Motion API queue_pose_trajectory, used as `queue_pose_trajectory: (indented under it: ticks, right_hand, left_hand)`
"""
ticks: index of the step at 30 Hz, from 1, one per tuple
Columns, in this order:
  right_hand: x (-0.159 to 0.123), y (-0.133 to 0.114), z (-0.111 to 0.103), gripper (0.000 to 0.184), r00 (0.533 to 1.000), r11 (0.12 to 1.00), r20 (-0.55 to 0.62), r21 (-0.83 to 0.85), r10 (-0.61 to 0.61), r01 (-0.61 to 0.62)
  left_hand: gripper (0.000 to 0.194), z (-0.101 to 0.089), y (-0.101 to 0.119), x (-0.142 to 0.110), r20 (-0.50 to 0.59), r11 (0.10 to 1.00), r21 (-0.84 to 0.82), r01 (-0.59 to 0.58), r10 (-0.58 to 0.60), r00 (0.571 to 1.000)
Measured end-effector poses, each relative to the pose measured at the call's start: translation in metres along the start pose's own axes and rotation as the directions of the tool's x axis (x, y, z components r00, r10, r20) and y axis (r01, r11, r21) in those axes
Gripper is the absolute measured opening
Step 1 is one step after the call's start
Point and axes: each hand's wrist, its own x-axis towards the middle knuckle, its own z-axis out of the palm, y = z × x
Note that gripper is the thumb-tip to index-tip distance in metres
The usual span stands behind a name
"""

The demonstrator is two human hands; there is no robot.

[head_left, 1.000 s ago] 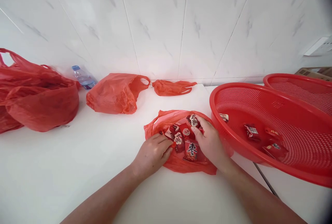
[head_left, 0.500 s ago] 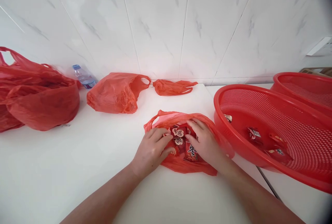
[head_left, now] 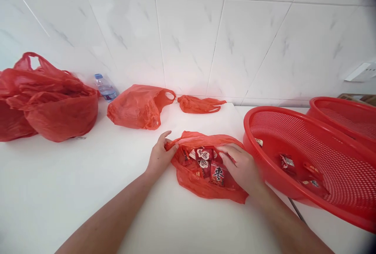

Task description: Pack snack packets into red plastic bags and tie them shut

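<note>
- Red plastic bag (head_left: 202,190): lies on the white bench (head_left: 73,183), mouth open, just beside the large red basket (head_left: 290,128).
- Left hand (head_left: 160,154): no longer reaches over the contents; now sits at the bag's left edge, thumb and fingers apparently clamped on the film.
- Right hand (head_left: 241,167): no longer carries anything visible, unlike a second ago; rests fingers curled at the bag's right side, cannot tell whether gripping.
- Wrapped packets (head_left: 203,164): lie bunched inside, in plainer sight; include, seemingly, the one held earlier, now near the middle.
- Probably means a shift from placing packets to handling the bag's edge.
- Basket packets (head_left: 287,162): lie untouched, scattered along the bottom.
</note>
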Motion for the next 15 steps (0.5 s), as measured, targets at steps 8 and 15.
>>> queue_pose_trajectory:
  ticks: [8,15]
  right_hand:
    - [-0.05,-0.023,-0.023,0.017,0.967,0.995,-0.249,-0.063,0.056,-0.074]
    - [-0.127,-0.015,-0.004,0.046,0.771,0.846,-0.402,0.021,0.495,-0.532]
  left_hand:
    - [0.023,-0.002,0.004,-0.001,-0.007,0.971,-0.238,0.035,-0.037,0.999]
    - [0.022,-0.005,0.006,-0.004,-0.022,0.973,-0.231,-0.01,0.006,1.0]
